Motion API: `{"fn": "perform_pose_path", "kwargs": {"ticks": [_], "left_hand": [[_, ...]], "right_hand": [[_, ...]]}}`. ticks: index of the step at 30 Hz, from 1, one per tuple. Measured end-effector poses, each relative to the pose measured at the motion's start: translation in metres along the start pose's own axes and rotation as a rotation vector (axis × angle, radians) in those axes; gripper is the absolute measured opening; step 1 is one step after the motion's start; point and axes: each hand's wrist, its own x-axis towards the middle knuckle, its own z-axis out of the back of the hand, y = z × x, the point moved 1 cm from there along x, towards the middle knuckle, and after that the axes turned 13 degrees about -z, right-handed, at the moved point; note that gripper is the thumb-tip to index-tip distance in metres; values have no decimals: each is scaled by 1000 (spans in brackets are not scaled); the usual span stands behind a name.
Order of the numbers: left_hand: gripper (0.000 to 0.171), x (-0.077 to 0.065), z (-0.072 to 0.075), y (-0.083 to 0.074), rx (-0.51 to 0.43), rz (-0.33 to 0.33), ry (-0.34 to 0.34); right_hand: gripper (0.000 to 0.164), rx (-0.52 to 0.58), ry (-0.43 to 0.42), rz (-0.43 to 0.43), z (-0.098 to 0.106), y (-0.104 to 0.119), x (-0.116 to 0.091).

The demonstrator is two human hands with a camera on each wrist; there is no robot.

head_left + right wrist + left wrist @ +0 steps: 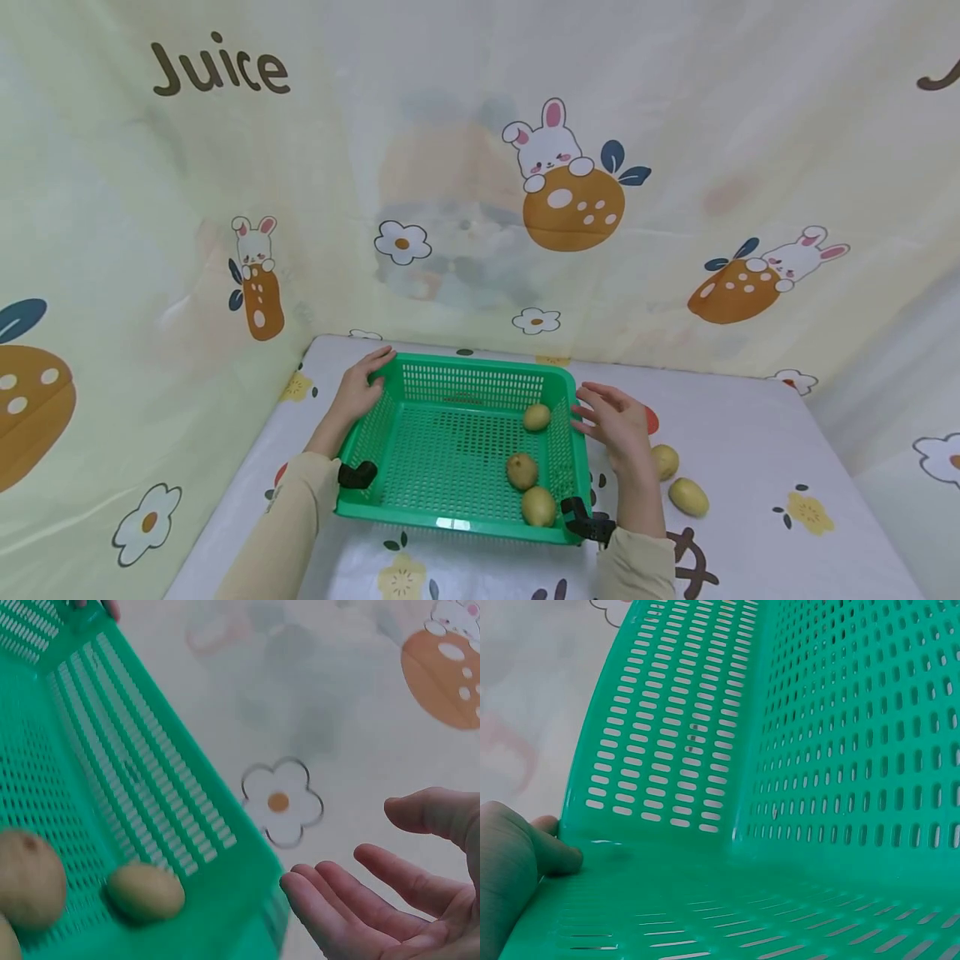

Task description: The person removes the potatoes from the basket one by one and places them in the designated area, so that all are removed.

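Note:
A green plastic basket (442, 523) with slotted walls stands on the table. My left hand (360, 390) grips its left rim near the far corner; in the left wrist view the thumb (559, 853) lies over the rim. Three potatoes are inside along the right: one potato (536, 417) toward the back, another (522, 471) nearer, a third (538, 507) by the front corner. Beside the right wall, my right hand (618, 421) holds nothing. Its spread fingers (315, 904) reach the outside of the rim in the right wrist view.
Two more potatoes lie on the table right of the basket, one potato (664, 462) partly behind my right forearm and another (688, 497) just in front of it. A patterned cloth (465, 275) hangs behind the table and at both sides.

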Motion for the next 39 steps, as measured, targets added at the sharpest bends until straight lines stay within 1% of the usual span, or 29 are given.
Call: {"fn": "perform_pose_path", "kwargs": {"ticks": [3, 12, 17, 21, 25, 27, 34, 39], "left_hand": [[53, 0, 0, 0, 4, -8, -1], [53, 0, 2, 1, -11, -10, -6], [53, 0, 2, 3, -25, -8, -7], [53, -1, 1, 3, -27, -12, -6], [53, -1, 2, 2, -30, -16, -8], [53, -1, 2, 2, -28, -19, -10], [52, -1, 2, 1, -22, -8, -2], [53, -1, 2, 1, -24, -6, -5]], "right_hand": [[49, -11, 29, 11, -11, 3, 2], [41, -82, 39, 50, -40, 5, 17], [44, -125, 42, 58, -53, 1, 24], [46, -154, 10, 55, -60, -6, 29], [44, -181, -48, 68, -65, -11, 33], [43, -214, -80, 74, -68, -13, 35], [44, -382, -179, 93, -76, -15, 38], [43, -434, -210, 110, -81, -17, 43]]}}
